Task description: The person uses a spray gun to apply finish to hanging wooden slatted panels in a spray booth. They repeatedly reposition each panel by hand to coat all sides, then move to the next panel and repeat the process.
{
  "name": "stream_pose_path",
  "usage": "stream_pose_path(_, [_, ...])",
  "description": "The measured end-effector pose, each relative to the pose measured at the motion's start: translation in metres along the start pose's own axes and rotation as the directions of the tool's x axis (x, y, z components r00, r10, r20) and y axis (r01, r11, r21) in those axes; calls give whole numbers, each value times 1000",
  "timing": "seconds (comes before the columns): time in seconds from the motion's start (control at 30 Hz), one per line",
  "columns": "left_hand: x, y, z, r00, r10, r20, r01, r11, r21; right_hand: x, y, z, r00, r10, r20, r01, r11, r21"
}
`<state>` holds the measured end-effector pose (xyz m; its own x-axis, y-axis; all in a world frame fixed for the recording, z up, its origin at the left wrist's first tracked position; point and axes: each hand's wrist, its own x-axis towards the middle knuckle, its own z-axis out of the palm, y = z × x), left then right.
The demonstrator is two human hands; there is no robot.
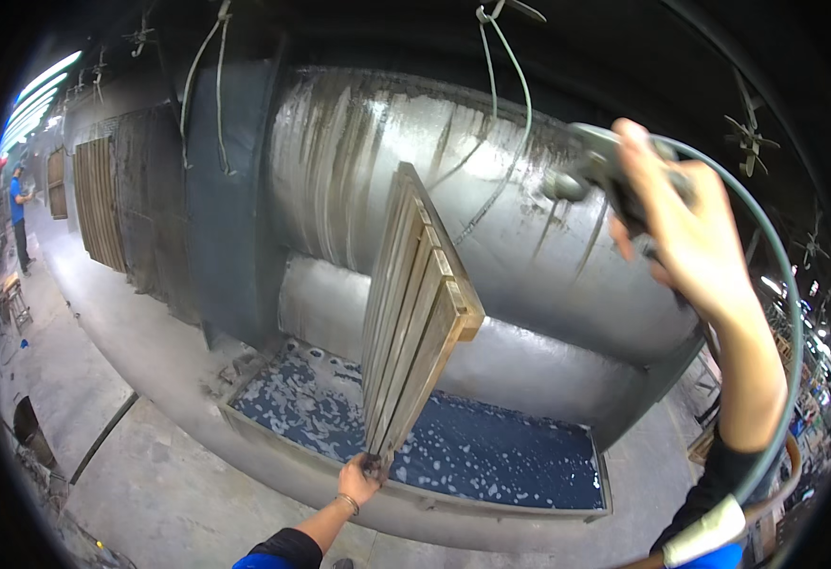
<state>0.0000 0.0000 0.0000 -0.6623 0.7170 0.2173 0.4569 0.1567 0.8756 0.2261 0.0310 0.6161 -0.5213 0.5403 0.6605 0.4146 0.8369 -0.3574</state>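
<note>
Our left hand [358, 482] has its fingers closed around the lower near corner of a slatted wooden panel [420, 303], which rises from that grip on a slant, its bevelled top well above and beyond the fingers. Whether anything besides those fingers bears its weight, we cannot tell. A thin bracelet [347, 504] circles the wrist just below them.

Up and to the right, the fingers of our right hand [698, 232] are curled around a spray gun [629, 185], its nozzle end blurred and pointing left, toward the upper part of the panel but apart from it. Whether its trigger is pressed, we cannot tell. A pale green hose [783, 242] arcs past the right fingers on their outer side and down behind our forearm.

Just beyond the left fingers lies a long trough [520, 512] of dark blue liquid [501, 465] flecked with pale foam. Behind it, facing both sets of fingers, stands a streaked metal backing [335, 190]. A looped cord [526, 85] hangs to the left of the right fingers. Far left of the left fingers we see another slatted panel [100, 204] and a co-worker [19, 213] in blue.
</note>
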Motion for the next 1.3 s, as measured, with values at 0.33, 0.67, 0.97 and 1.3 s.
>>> stream_pose_path(0.33, [15,7,53,983,159,96,-162,986,31,-318,139,-49,844,437,-312,-168,766,620])
stream_pose_path(0.67, [-28,19,88,933,-57,356,201,903,-381,-337,175,-51,956,219,-193,-16,698,716])
stream_pose_path(0.97, [-66,52,80,924,-82,373,232,897,-377,-392,224,-40,917,384,108,-349,641,684])
stream_pose_path(1.3, [-64,65,70,932,-198,304,265,944,-197,-482,294,47,736,545,402,-669,495,554])
